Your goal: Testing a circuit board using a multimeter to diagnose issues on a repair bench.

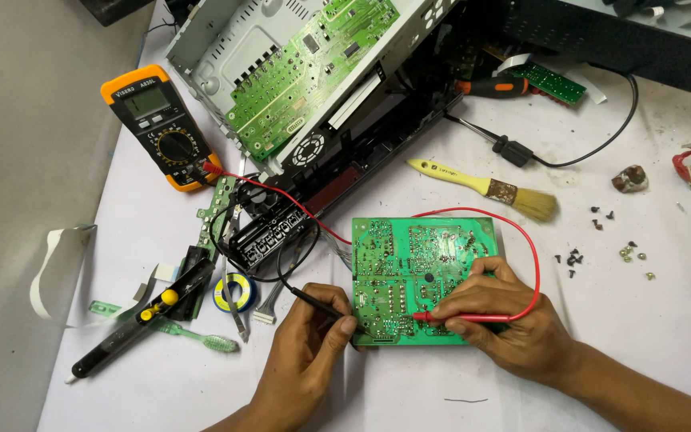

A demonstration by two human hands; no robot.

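A green circuit board lies solder side up on the white table. My left hand grips a black test probe, its tip touching the board's lower left corner. My right hand rests on the board's lower right part and pinches a red test probe, tip pointing left onto the solder joints. Red and black leads run back to an orange and black multimeter at the upper left.
An opened metal chassis with green boards fills the top centre. A yellow-handled brush, an orange screwdriver, loose screws, a solder reel, tweezers, a green toothbrush and a black soldering tool lie around.
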